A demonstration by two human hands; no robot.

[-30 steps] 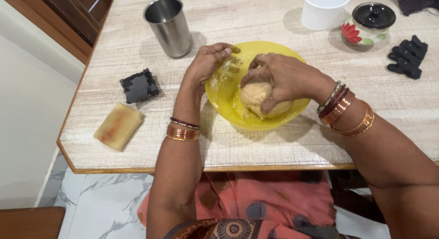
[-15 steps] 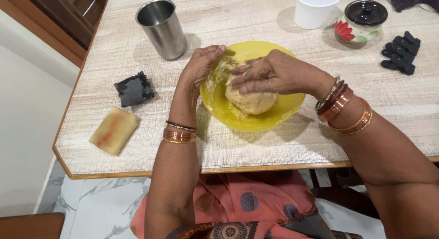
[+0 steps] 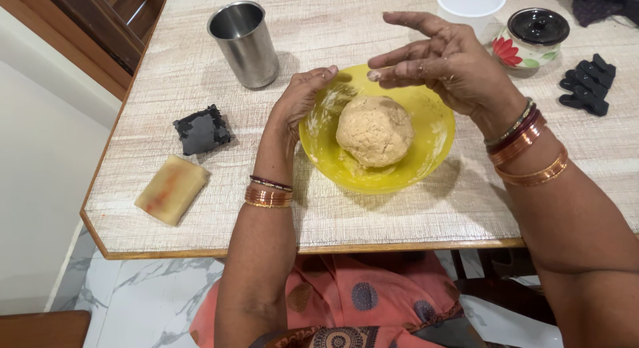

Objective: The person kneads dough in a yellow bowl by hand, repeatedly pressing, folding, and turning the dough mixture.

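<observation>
— Count what's on the table, starting from the near edge.

— Nearest, toward the left corner: one pale yellow bar with a reddish streak, lying flat close to the table edge. Just beyond it, one black square pad. Two hands. One yellow bowl in the middle, holding one round ball of dough.

— And the hands?

— The left hand is curled against the bowl's left rim, fingers wrapped on it, steadying it. The right hand hovers above the bowl's far side, fingers spread and loose, gripping nothing, with flour on the fingertips. The dough sits free in the bowl, touched by neither.

— Farther back?

— One steel tumbler, upright, far left. One white cup at the top edge, one small flowered jar with a black lid just beside it. To the right, a cluster of black clips; I can't count them surely. A dark cloth in the far right corner.

— Room to move?

— Bare tabletop lies between the bowl and the near edge, and between the tumbler and the bowl. The left corner is cut at an angle.
</observation>
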